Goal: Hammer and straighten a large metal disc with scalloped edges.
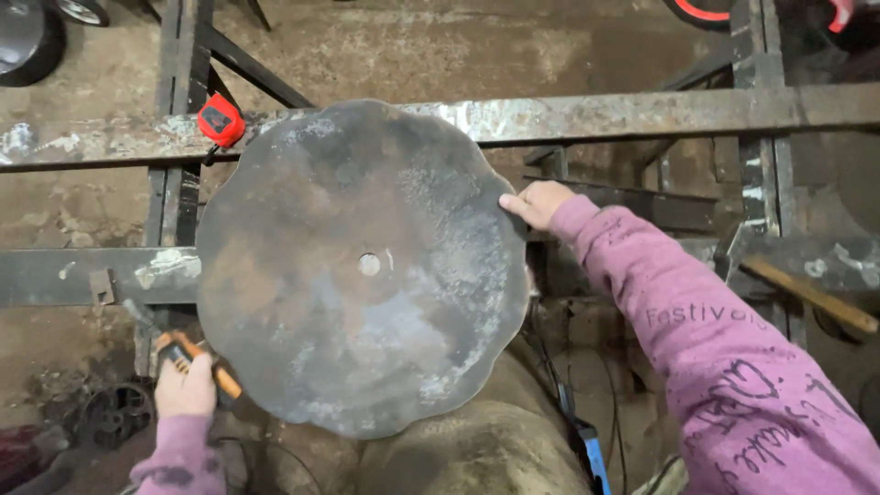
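Observation:
A large round rusty steel disc (pixel 357 266) with a scalloped edge and a small centre hole rests on a welded steel frame (pixel 587 115). My right hand (pixel 536 203) grips the disc's right edge, in a pink printed sleeve. My left hand (pixel 186 390) sits below the disc's lower left edge and holds an orange-and-black handled tool (pixel 183 353), whose dark metal tip points up and left. Part of the tool's handle is hidden behind the disc's rim.
A red tape measure (pixel 221 120) lies on the upper frame bar, touching the disc's top left edge. A wooden-handled hammer (pixel 807 295) rests on the frame at right. A small wheel-like part (pixel 115 414) lies on the dirty concrete floor at lower left. Cables and a blue object (pixel 591 454) are below.

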